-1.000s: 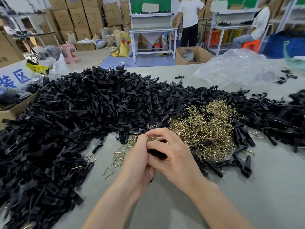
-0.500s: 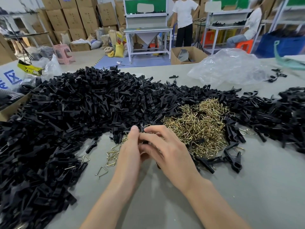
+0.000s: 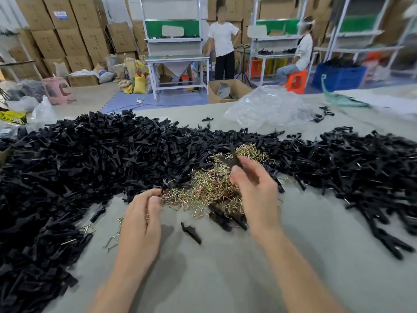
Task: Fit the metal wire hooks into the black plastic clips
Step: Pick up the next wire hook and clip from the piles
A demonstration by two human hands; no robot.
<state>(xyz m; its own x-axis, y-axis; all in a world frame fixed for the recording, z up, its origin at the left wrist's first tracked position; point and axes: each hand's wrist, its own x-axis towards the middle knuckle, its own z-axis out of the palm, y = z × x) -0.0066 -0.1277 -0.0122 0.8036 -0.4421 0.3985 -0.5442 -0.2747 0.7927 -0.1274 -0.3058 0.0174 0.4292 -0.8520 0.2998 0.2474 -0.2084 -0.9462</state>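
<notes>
Fingers of the right hand (image 3: 255,190) pinch a black clip (image 3: 232,162); wire hooks (image 3: 209,188) lie below that grip, left hand (image 3: 144,213) curled at their edge, hold unclear.

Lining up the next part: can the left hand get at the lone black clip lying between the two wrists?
Probably yes: the lone clip lies on bare table just right of the left hand, with nothing over it.
</notes>
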